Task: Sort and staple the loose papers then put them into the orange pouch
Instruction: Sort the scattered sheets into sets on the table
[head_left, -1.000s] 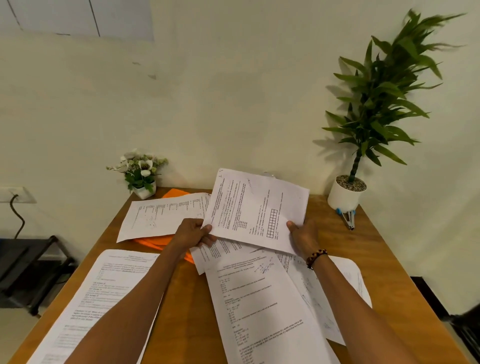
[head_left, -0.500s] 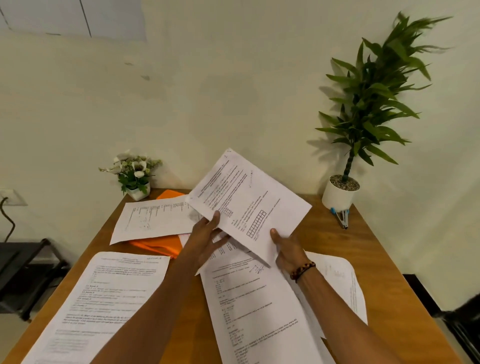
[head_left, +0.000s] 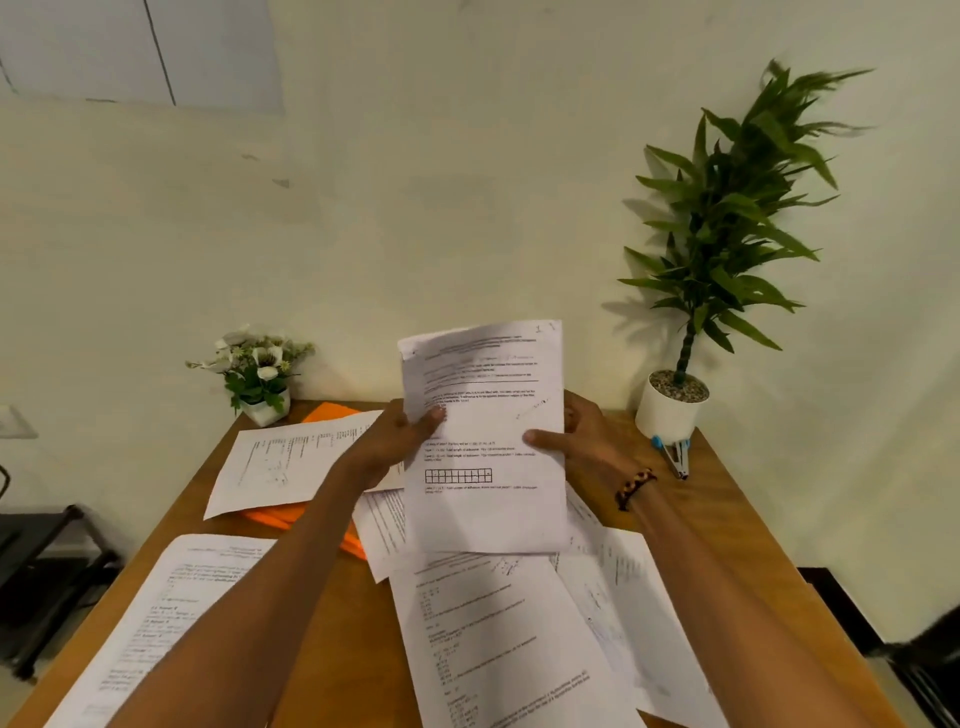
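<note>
The person is holding one printed sheet (head_left: 485, 441) upright above the table (head_left: 332, 623), with the text facing the camera. The left hand (head_left: 395, 441) is gripping the left edge of the sheet, with the thumb lying on the front side and the other fingers hidden behind the paper. The right hand (head_left: 584, 439) is gripping the right edge in the same way, the thumb pressing on the front near the middle of that edge. A beaded bracelet (head_left: 635, 486) is sitting on the right wrist.

The other loose papers (head_left: 519, 649) are lying spread on the table under the sheet and overlapping each other. One more page (head_left: 156, 623) is lying at the near left, and another page (head_left: 280, 462) is lying farther back on the left. This last page is covering a big part of the orange pouch (head_left: 291, 517), which is lying flat on the table, so only its far corner and its near edge are showing.

The stapler (head_left: 674, 456) is lying near the far right corner, just in front of the white pot of the tall plant (head_left: 722, 234). A small flower pot (head_left: 257, 374) is standing at the far left corner, near the wall (head_left: 415, 208).
</note>
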